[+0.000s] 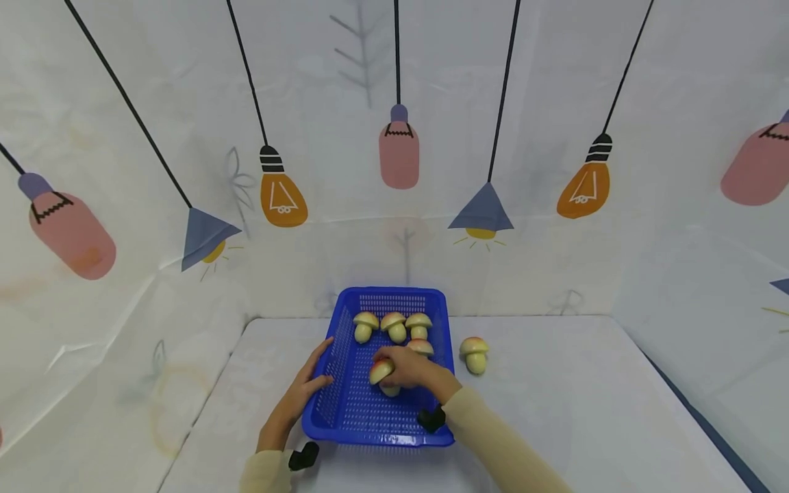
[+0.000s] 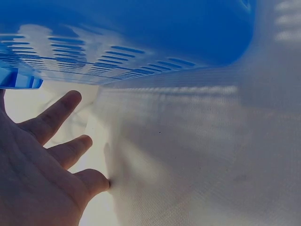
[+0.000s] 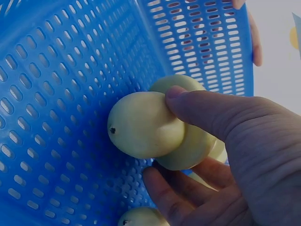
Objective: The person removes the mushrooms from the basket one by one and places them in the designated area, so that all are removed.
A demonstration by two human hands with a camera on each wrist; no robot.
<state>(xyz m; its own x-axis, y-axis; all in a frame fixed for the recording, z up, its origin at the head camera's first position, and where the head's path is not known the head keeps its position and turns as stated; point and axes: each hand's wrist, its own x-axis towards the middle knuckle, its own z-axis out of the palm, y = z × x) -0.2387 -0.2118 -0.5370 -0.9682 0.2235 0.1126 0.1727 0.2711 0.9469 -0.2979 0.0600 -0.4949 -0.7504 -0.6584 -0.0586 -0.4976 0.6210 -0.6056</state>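
A toy mushroom (image 1: 381, 372) with a reddish-tan cap and pale stem is pinched between the thumb and fingers of my right hand (image 1: 408, 368), low inside the blue plastic basket (image 1: 376, 437). In the right wrist view, the mushroom's rounded pale stem (image 3: 146, 125) faces the camera, with the thumb against it. My left hand (image 1: 303, 389) holds the basket's left side, its thumb over the rim and other fingers outside; the left wrist view shows some of those fingers (image 2: 70, 150) spread below the rim. Several more mushrooms (image 1: 393, 326) lie toward the basket's far end.
One mushroom (image 1: 474, 355) lies on the white table (image 1: 555, 411) just right of the basket. A pale cloth backdrop (image 1: 345, 253) printed with lamps and bulbs rises behind the table's far edge and at the sides.
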